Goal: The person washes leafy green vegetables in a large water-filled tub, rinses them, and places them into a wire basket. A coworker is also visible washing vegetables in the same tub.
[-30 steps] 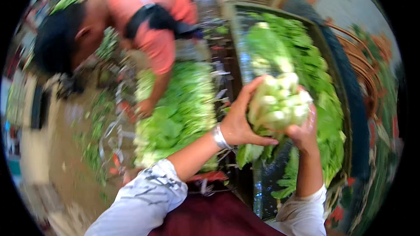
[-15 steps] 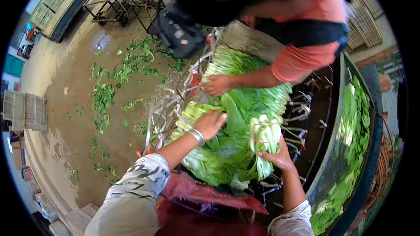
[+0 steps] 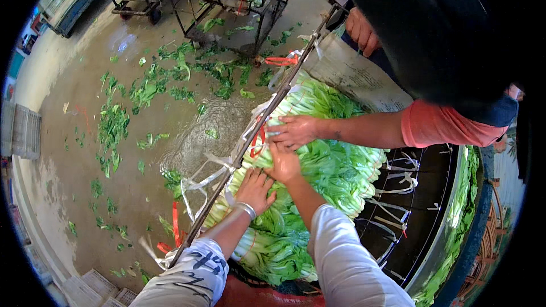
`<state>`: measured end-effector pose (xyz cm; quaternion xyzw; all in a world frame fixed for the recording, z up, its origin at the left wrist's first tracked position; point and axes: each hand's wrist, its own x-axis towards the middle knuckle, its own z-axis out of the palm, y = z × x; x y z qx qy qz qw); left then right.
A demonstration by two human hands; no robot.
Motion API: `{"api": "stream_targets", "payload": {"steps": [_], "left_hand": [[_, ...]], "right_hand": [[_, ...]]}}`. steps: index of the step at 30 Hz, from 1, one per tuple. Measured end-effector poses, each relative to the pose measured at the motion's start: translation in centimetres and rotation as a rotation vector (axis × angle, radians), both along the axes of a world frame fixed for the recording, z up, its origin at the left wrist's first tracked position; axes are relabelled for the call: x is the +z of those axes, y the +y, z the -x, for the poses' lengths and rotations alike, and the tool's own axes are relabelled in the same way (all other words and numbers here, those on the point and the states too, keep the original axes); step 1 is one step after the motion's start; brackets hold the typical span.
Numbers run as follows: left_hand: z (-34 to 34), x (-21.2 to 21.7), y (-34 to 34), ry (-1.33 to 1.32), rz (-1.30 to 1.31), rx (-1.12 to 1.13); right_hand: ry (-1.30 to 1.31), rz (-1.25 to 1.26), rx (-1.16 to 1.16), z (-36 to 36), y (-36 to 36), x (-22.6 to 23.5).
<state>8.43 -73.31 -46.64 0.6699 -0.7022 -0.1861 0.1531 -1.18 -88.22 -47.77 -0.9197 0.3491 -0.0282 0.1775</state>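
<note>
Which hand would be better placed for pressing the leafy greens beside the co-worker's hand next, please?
Probably the right hand: it lies on the leafy greens, just beside the co-worker's hand, while the left hand sits farther back.

Wet floor (image 3: 153, 187) on the left, leaf scraps (image 3: 111, 131) strewn over it. Small wheeled cart (image 3: 132, 8) up top, next to a dark metal-framed stand (image 3: 263, 27). Blue-sided platform (image 3: 82, 7) top left. Pale slatted crate (image 3: 27, 133) at left edge, more crates (image 3: 94, 289) bottom left. Brown wicker piece (image 3: 489, 239), right rim.
</note>
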Motion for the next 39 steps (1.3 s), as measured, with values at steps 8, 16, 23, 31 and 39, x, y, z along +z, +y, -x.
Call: {"api": "stream_targets", "payload": {"steps": [8, 16, 23, 31, 39], "left_hand": [[-0.3, -1.7, 2.0, 0.000, -0.035, 0.001], [0.2, 1.4, -1.1, 0.099, -0.103, -0.034], [3.1, 10.4, 8.2, -0.177, -0.480, -0.721], [3.0, 9.1, 12.1, -0.310, -0.575, -0.715], [5.5, 8.8, 7.5, -0.683, -0.748, -0.917]], "right_hand": [[-0.198, 0.022, 0.111, 4.7, 5.5, 0.9], [-0.136, -0.157, -0.078, 6.7, 3.6, -3.5], [-0.205, -0.384, -0.379, 22.2, 15.2, 20.9], [-0.497, 0.383, -1.512, 46.5, 31.2, 34.3], [-0.117, 0.150, -2.745, 65.6, 32.6, 26.6]]}}
